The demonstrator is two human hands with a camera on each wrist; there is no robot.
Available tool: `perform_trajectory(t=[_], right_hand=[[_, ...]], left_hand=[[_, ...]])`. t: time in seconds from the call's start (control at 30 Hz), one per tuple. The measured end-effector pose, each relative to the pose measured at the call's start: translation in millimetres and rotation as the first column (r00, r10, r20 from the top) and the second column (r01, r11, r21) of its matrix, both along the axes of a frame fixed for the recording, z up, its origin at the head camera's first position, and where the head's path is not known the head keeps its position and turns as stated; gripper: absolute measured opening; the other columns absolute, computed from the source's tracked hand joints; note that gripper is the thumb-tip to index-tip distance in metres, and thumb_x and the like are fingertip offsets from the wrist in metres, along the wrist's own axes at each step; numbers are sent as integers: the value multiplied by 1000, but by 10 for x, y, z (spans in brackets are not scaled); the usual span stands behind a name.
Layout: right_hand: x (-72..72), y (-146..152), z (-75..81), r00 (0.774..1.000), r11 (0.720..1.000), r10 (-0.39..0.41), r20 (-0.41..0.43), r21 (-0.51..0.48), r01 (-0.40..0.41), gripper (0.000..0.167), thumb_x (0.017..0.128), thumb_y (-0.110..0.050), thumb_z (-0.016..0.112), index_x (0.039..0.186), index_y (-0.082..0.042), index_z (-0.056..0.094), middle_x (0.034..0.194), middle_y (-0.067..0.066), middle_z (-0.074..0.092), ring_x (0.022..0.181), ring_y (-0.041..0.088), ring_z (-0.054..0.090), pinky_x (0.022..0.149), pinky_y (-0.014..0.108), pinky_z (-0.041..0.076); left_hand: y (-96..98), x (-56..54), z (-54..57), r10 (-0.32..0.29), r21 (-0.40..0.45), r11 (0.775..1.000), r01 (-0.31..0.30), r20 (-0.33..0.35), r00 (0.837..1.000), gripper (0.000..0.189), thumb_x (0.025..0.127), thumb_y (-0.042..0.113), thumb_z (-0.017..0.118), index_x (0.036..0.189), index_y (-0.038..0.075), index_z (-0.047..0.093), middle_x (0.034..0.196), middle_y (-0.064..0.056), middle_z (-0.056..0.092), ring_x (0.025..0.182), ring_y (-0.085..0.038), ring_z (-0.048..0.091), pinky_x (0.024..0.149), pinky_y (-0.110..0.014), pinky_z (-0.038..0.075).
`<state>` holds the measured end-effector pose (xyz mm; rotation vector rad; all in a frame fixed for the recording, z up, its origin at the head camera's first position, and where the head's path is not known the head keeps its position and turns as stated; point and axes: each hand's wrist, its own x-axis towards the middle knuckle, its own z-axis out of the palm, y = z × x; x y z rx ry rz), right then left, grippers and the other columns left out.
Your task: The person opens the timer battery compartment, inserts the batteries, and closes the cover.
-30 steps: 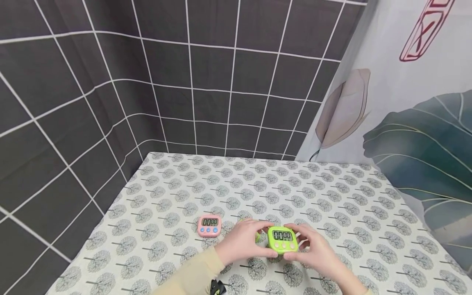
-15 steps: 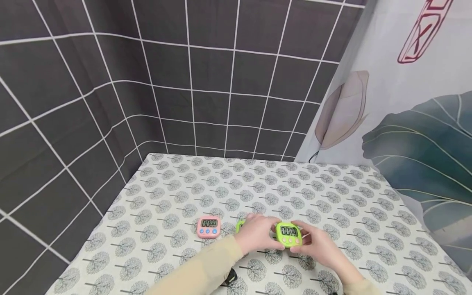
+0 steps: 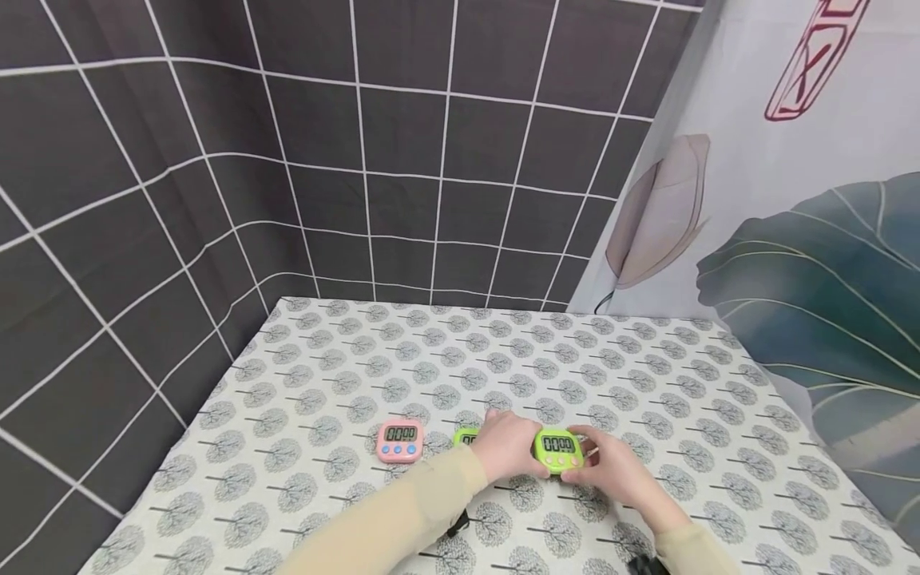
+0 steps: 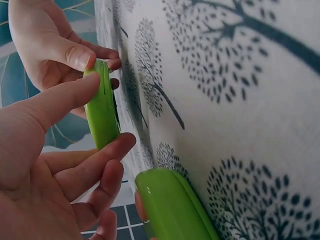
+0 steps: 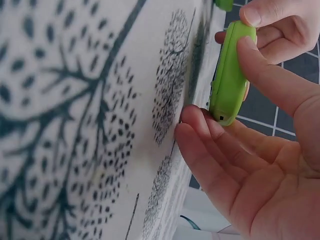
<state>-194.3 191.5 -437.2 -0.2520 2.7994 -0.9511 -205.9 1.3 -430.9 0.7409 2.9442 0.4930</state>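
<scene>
Both hands pinch a green digital timer (image 3: 557,450) just above the cloth, its screen and buttons facing up. My left hand (image 3: 509,447) grips its left side with thumb and fingers, and my right hand (image 3: 611,469) grips the opposite side. In the left wrist view the timer (image 4: 101,107) is seen edge-on between the two hands. A second green timer (image 3: 465,436) lies on the cloth, partly hidden behind the left hand. Farther left sits a pink timer (image 3: 399,441) with blue buttons, touched by neither hand.
A white cloth with tree prints (image 3: 345,399) covers the table. Dark gridded fabric (image 3: 402,208) hangs behind and at the left. On the right hangs a pale curtain (image 3: 747,192) with leaf prints.
Both hands have carried the held green timer slightly right and away from the body. More of the second green timer now shows beside the left hand. The pink timer stays on the cloth.
</scene>
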Motion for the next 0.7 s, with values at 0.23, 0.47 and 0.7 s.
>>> perform_trajectory(t=[0.23,0.47,0.7], right_hand=[[-43,-86,-32,999,998,-24,-27,62,25,81,60,-29,86,127,1,53,85,2,61,74,14,55,67,33,48],[-65,-141,-60,999,994,-52,-16,97,53,78,61,-26,86,127,1,53,81,2,61,70,14,55,66,34,48],[-76,-154,-67,999,995,-52,10,83,51,80,63,-24,85,129,5,49,84,4,63,74,15,58,72,39,51]], left_hand=[[-3,-38,-44,22,-20,1000,-21,8,1000,30,67,41,82,85,23,65,67,17,58,62,-4,45,71,-24,30],[16,-79,-88,38,-86,996,-37,3,999,36,68,41,82,93,21,66,78,11,64,69,-6,51,81,-31,37],[41,-81,-93,50,-114,992,-51,-6,999,43,66,40,83,100,19,66,82,9,66,71,-7,54,76,-28,34]])
